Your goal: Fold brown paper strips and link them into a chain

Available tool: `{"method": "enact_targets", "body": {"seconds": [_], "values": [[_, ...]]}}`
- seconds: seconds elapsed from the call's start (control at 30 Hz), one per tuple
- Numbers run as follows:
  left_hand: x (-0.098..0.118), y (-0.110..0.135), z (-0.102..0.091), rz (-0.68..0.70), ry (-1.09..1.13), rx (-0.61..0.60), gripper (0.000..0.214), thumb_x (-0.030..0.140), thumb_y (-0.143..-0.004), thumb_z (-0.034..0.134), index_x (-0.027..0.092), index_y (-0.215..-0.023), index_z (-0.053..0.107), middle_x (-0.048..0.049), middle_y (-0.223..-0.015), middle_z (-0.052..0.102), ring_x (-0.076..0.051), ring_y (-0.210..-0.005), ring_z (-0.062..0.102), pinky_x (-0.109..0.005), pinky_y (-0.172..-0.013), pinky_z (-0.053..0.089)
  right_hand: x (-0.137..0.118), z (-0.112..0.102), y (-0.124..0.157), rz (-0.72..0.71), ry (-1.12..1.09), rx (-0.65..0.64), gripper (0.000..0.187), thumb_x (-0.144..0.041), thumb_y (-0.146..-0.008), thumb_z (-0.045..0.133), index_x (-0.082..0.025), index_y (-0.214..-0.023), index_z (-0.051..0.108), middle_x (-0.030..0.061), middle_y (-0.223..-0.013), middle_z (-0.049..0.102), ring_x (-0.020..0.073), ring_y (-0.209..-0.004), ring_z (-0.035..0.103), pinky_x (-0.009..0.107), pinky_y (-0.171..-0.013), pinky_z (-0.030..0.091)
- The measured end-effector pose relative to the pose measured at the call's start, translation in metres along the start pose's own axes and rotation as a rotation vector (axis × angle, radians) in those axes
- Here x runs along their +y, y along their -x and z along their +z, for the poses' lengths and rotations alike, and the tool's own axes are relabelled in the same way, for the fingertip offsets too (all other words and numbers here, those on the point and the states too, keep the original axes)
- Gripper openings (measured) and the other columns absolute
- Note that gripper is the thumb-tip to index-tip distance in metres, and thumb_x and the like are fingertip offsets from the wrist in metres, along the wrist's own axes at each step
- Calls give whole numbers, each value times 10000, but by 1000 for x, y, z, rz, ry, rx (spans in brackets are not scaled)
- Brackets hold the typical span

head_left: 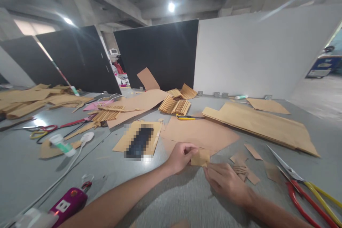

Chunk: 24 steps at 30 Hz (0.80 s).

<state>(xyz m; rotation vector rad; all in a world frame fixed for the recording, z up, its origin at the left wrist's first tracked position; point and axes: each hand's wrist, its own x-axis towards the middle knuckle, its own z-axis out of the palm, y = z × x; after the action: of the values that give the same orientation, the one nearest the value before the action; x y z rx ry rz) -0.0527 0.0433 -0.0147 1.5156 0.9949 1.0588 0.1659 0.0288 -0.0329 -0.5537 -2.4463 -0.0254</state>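
A small piece of brown kraft paper is held up above the grey table, between my two hands. My left hand pinches its left edge between thumb and fingers. At its lower right corner, my right hand grips it with closed fingertips. Small cut scraps of brown paper lie just right of my right hand. Beyond my hands a larger sheet of brown paper lies flat, with a yellow utility knife at its far edge.
Large scissors lie open at the right, near a stack of long kraft paper. Pleated paper bundles sit farther back. Left are a blurred-out dark rectangle, a glue bottle, a white cable and a purple device.
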Motion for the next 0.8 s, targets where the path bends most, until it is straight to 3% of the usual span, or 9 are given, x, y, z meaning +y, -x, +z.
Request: {"method": "enact_targets", "body": {"seconds": [0.1,0.2,0.3,0.37,0.43,0.5,0.8], "values": [[2,0,0,17,-20,2,540,597,-867,656,81,-962,784,-88,-762,720,-154,-614,575,-216,-541,376,-2,-1,-3,41,5,70,345,-102,-989,436,-221,-675,516,-53,-575,492,115,-481,434,270,-513,321],[5,1,0,36,-41,3,495,552,-901,634,87,-971,789,-93,-765,731,-170,-640,601,-229,-569,394,-4,-3,-11,193,35,205,284,-150,-1003,456,-231,-740,527,-36,-634,529,135,-528,503,263,-551,393],[10,3,1,56,-62,0,427,490,-923,626,104,-989,796,-111,-844,758,-203,-719,643,-250,-613,426,-5,-6,-19,377,29,288,96,-235,-1011,491,-220,-1070,565,75,-955,651,214,-797,643,329,-722,507],[13,4,1,69,-73,-16,377,451,-927,631,118,-954,806,-112,-881,767,-219,-769,659,-260,-651,445,-4,-7,-22,478,-44,232,218,-293,-1009,510,-227,-1216,531,81,-1013,667,225,-830,663,330,-725,523],[15,5,1,79,-79,-39,347,420,-934,624,129,-917,812,-104,-884,771,-225,-790,668,-264,-675,457,-2,-7,-23,517,-113,109,140,-318,-1021,493,-243,-1100,582,18,-845,668,196,-693,645,293,-630,491],[16,6,1,82,-85,-54,333,404,-936,623,134,-897,815,-100,-883,774,-229,-796,674,-265,-678,462,-1,-6,-22,519,-136,32,209,-325,-1040,459,-240,-905,593,-13,-722,635,176,-615,608,276,-591,444],[12,7,1,72,-73,-119,306,380,-937,635,138,-976,819,-120,-959,794,-246,-845,712,-270,-696,476,1,-3,-17,462,-149,-19,384,-328,-1064,403,-212,-724,541,-21,-630,566,146,-551,522,255,-559,370]]}}
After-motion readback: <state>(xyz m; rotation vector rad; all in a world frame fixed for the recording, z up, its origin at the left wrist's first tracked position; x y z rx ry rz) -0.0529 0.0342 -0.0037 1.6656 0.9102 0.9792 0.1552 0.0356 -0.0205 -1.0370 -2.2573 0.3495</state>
